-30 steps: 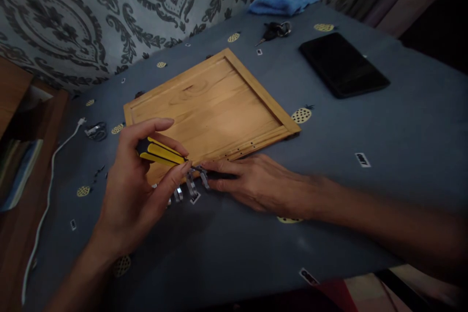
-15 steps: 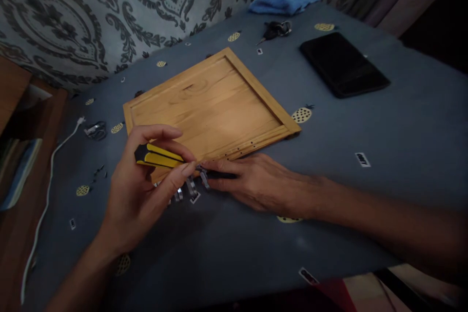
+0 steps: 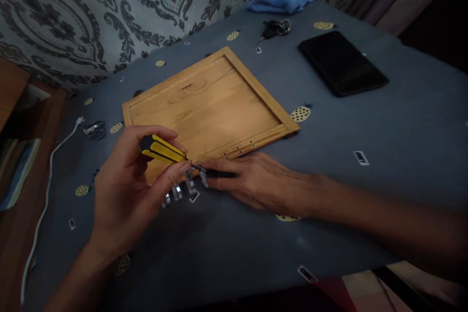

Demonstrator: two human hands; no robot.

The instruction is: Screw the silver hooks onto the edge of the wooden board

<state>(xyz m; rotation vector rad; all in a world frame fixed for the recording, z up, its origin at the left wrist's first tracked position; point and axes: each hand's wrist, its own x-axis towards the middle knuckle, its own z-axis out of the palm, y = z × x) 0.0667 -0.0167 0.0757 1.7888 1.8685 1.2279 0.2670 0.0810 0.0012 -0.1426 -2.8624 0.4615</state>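
At the near edge, a printed label (image 3: 307, 273) on the blue-grey tablecloth (image 3: 343, 209) carries marks too small to read; red and cream fabric (image 3: 360, 287) shows beyond that edge.

Left hand (image 3: 122, 187): closed with thumb and fingertips on a yellow-and-black screwdriver (image 3: 164, 150), its shank directed towards a row of shiny metal hooks (image 3: 190, 184) along the near edge of the wooden panel. Right hand (image 3: 261, 183): laid flat beside that edge, fingers touching the endmost hook, a dark strip visible between them — whether they grip it firmly cannot be told.

The framed wooden panel (image 3: 204, 102) lies on the tablecloth just beyond both hands, with small dark holes (image 3: 237, 148) along its near rail, right of the hooks.

To the right, a second printed label (image 3: 361, 158) bears bold letters beginning with what looks like "C"; the full word cannot be read with certainty. Yellow pineapple prints (image 3: 301, 113) are scattered over the cloth. At left lies a white cord (image 3: 47, 200) with a plug, near a small silvery and dark item (image 3: 94, 130), indistinct.

Farther off: a black tablet-like device (image 3: 341, 66), then keys (image 3: 272, 29) on a ring, a crumpled blue cloth (image 3: 287, 0) — and, behind all, damask-patterned wallpaper (image 3: 146, 0).
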